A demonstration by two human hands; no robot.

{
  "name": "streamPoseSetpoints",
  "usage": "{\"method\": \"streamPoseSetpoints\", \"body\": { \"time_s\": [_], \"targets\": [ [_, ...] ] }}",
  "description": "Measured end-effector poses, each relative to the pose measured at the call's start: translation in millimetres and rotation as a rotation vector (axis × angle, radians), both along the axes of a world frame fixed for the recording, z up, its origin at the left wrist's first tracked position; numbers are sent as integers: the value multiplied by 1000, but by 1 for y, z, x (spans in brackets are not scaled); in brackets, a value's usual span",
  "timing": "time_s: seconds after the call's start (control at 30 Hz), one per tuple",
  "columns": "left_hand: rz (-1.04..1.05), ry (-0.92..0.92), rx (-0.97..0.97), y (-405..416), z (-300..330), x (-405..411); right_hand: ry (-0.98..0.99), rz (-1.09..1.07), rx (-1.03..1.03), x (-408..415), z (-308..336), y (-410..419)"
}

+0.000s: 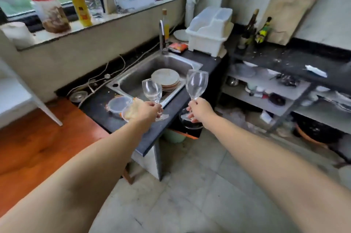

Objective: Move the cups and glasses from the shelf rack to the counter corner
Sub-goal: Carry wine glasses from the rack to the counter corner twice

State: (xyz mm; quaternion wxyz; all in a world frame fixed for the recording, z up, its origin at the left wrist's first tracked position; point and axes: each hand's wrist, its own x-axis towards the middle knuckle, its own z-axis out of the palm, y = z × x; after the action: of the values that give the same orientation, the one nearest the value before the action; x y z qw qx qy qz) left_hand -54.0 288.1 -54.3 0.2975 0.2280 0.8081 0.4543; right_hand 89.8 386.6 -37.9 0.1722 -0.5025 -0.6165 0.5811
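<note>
My left hand (147,110) grips the stem of a small clear wine glass (152,90), whose foot is at or just above the black counter (150,137) by the sink's front edge. My right hand (199,110) holds a taller clear wine glass (196,83) by its stem, tilted slightly, out in the air past the counter's front edge. The shelf rack (266,97) under the right-hand counter holds several dishes and small items.
A steel sink (136,78) holds stacked plates (165,77). Plastic lids and a container (118,104) lie left of my left hand. A white dish drainer (209,31) and bottles (248,29) stand at the back. Bottles and jars line the windowsill (57,31).
</note>
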Motion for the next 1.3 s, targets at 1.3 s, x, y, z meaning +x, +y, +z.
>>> {"method": "streamPoseSetpoints", "body": {
  "time_s": [1.3],
  "targets": [
    [-772, -126, -173, 309, -81, 516, -104, -826, -200, 541, -86, 188]
  ]
}}
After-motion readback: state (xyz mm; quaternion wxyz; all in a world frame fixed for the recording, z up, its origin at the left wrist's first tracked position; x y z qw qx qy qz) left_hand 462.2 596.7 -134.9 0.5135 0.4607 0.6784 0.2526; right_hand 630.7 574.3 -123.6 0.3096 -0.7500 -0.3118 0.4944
